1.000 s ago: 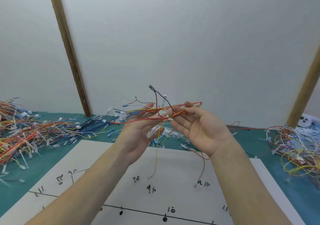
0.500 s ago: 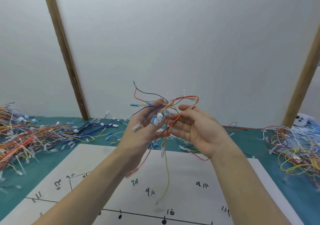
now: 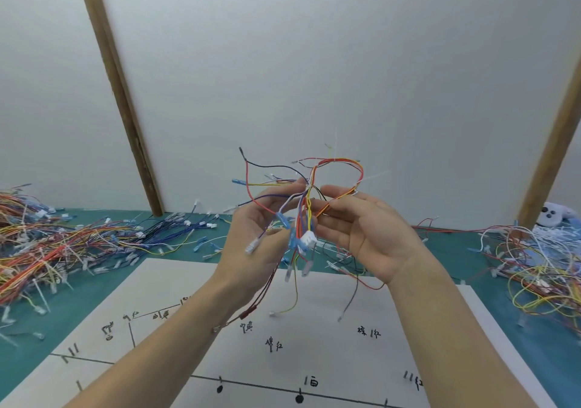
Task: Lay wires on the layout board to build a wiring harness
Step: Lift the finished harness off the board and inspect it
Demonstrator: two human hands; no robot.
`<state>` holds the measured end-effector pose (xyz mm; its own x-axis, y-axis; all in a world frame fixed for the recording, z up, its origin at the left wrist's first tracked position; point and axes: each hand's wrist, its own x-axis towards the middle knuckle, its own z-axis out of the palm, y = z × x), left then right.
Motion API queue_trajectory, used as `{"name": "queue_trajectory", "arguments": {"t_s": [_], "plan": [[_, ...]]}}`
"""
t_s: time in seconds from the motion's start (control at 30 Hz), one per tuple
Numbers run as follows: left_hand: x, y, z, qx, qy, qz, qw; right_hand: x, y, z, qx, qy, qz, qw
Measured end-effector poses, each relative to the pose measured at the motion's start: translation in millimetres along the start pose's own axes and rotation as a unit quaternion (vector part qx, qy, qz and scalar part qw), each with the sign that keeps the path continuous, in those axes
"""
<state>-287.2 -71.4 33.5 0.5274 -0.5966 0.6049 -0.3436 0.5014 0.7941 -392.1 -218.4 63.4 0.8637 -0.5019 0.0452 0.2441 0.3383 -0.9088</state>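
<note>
Wire piles (image 3: 63, 244) flanking layout board (image 3: 314, 344)

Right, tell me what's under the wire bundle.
Below the bundle, held up by the left hand and right hand, lies the white layout board with handwritten marks. Loose wire ends dangle above it. The forearms cover parts of the board.

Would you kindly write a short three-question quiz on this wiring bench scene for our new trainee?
1. True or false: the wire bundle lies flat on the layout board.
2. Which hands touch the bundle? A) left only B) right only C) both
3. Fill in: the board rests on a ____ mat.

Key: 1 false, it is held above the board; 2 C, left hand and right hand; 3 green.
</note>
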Motion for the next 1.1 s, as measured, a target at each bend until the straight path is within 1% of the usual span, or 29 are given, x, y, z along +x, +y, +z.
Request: {"name": "queue_trajectory", "arguments": {"t_s": [0.2, 0.4, 0.5, 0.53, 0.6, 0.63, 0.73, 0.87, 0.97, 1.03, 1.1], "plan": [[-3.7, -10.0, -3.3, 0.081, 0.01, 0.088, 0.993, 0.9, 0.7, -2.5, 0.005, -0.003, 0.001, 1.0], [-5.8, -12.8, -3.0, 0.099, 0.018, 0.111, 0.989, 1.2, 0.2, -7.6, -0.012, -0.008, 0.015, 1.0], [-1.9, -3.2, -4.0, 0.064, 0.074, 0.099, 0.99, -0.4, -0.6, -10.9, -0.034, -0.021, 0.03, 0.999], [0.9, 2.5, -4.7, 0.069, 0.098, 0.099, 0.988, -1.0, -0.6, -11.4, -0.046, -0.027, 0.037, 0.998], [7.2, 12.8, -7.9, 0.114, 0.14, 0.113, 0.977, -2.3, -0.1, -10.9, -0.088, -0.041, 0.049, 0.994], [11.2, 18.8, -9.2, 0.112, 0.165, 0.107, 0.974, -2.8, 0.2, -9.8, -0.112, -0.046, 0.054, 0.991], [28.0, 34.6, -14.0, 0.03, 0.258, 0.032, 0.965, -6.9, -0.5, -3.9, -0.173, -0.065, 0.065, 0.981], [52.0, 48.6, -24.9, -0.044, 0.347, -0.047, 0.936, -15.6, -0.5, 8.3, -0.272, -0.087, 0.089, 0.954], [66.4, 59.2, -29.0, -0.091, 0.386, -0.087, 0.914, -26.6, -0.4, 20.5, -0.356, -0.138, 0.104, 0.918], [73.9, 66.6, -31.3, -0.12, 0.398, -0.106, 0.903, -33.5, 0.0, 29.7, -0.401, -0.173, 0.09, 0.895], [80.4, 75.2, -35.5, -0.139, 0.405, -0.121, 0.895, -37.7, 0.3, 36.7, -0.415, -0.185, 0.065, 0.888]]}}
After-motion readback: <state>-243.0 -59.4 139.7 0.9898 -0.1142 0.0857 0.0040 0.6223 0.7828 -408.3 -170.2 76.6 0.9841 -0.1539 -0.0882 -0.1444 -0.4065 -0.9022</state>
